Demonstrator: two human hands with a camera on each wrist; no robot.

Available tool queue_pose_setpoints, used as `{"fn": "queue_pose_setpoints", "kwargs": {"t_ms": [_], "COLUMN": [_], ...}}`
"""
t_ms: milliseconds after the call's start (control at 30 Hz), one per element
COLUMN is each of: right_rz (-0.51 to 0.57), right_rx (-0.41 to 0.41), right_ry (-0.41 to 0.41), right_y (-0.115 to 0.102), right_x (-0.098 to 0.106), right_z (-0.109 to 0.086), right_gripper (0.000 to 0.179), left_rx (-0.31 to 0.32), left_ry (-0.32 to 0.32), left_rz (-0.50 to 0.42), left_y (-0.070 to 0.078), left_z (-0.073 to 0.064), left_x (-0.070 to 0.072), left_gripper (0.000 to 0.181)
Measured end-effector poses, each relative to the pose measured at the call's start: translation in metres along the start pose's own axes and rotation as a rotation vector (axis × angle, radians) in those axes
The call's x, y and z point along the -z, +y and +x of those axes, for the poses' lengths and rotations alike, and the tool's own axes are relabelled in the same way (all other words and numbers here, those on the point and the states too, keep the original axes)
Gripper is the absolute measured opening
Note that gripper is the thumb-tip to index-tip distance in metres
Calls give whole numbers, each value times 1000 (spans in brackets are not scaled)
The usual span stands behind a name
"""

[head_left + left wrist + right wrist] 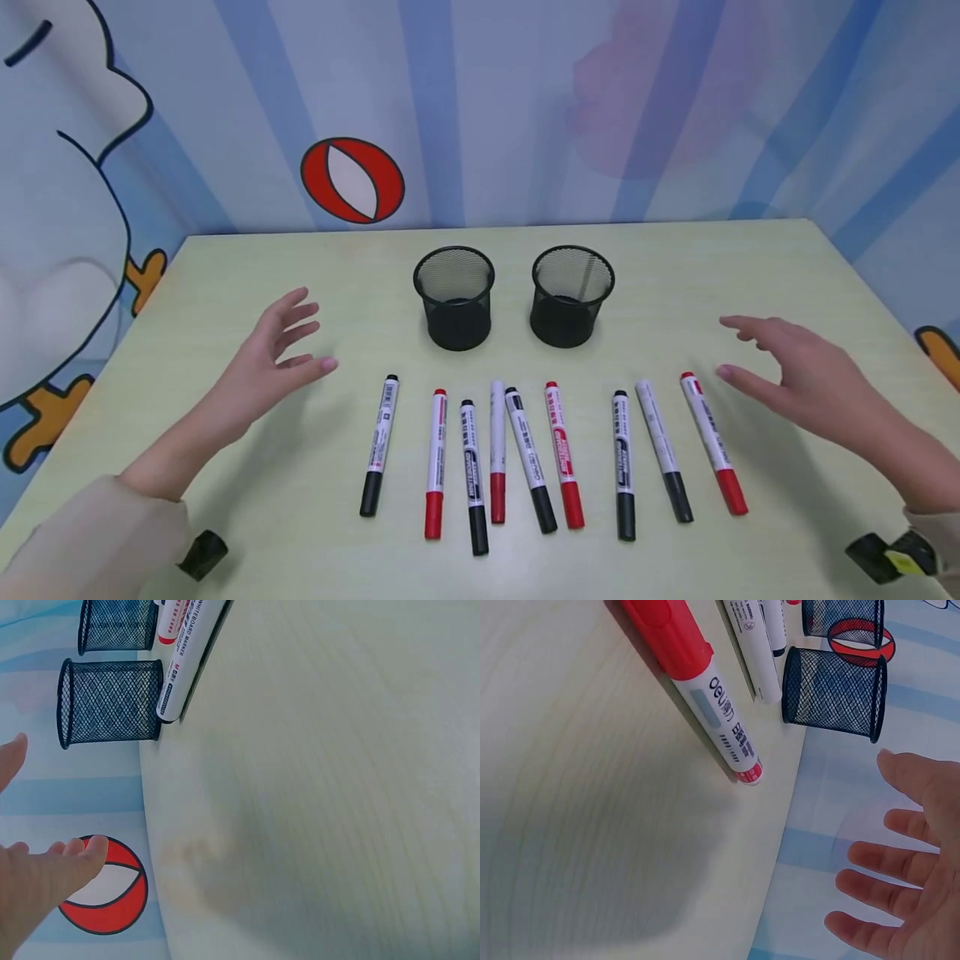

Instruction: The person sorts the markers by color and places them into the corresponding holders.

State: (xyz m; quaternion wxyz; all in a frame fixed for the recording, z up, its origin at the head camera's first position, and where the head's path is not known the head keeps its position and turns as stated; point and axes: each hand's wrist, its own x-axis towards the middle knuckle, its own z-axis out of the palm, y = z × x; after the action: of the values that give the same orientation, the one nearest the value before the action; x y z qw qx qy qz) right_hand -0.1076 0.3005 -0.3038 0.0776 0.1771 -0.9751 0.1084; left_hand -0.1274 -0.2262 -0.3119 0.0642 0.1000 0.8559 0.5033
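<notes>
My left hand [273,354] hovers over the left side of the table with fingers spread and nothing held. Nearest to it lies a black-capped whiteboard marker [380,446]. My right hand [806,379] is in the air on the right, fingers loosely extended, holding nothing. Just left of it lies a red-capped marker [714,443]. Between the hands several markers with black or red caps lie in a loose row, caps toward me, among them a red-capped marker [436,464] and a black-capped marker [623,465]. Behind them stand two black mesh pen holders, the left holder [459,321] and the right holder [566,321].
The pale wooden table [300,533] meets a blue striped wall [510,108] at its back edge. A red and white ball [352,180] is printed on that wall. A black device [202,556] is at the left sleeve, another [873,558] at the right.
</notes>
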Motion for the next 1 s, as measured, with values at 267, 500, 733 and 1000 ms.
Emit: {"fn": "queue_pose_setpoints", "kwargs": {"t_ms": [267,500,733,1000], "right_rz": [85,127,151,175], "right_rx": [-24,-80,-98,-112], "right_ry": [-30,-94,-146,-151], "right_y": [3,4,2,-1], "right_x": [-6,-14,-20,-26], "right_z": [0,0,2,2], "right_gripper": [57,55,55,56], "left_rx": [61,122,113,139], "left_ry": [7,-13,-57,-75], "left_rz": [-111,-252,-276,-271], "left_y": [0,3,12,15], "left_z": [15,36,51,71], "left_x": [-7,-23,-34,-48], "left_gripper": [87,86,84,84]}}
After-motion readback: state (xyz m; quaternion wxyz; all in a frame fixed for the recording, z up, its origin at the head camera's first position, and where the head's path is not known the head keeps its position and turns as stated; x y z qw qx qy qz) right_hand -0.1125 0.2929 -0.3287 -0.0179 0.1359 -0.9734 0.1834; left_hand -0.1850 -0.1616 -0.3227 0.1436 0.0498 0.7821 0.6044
